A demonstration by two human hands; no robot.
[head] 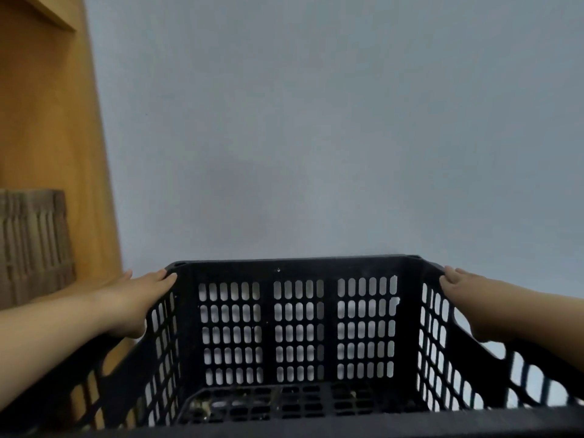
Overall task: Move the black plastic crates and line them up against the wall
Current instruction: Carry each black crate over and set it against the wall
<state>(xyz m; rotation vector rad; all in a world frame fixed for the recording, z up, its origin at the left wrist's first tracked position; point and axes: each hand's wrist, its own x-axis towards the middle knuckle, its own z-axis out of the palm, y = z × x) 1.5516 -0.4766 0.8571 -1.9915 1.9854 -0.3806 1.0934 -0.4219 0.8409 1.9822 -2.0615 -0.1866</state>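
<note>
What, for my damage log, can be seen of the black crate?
The black crate looks like hard plastic: open-topped, upright, with slotted holes in its walls, a grid floor and a solid rim. Pale specks lie on its floor. The left hand grips its left wall's rim, the right hand the right wall's rim. It faces a grey wall; what it rests on is hidden.

You face a plain grey-blue wall (316,121); on your left a wooden cabinet (47,128) stands, stacked cardboard (31,241) inside it.
</note>
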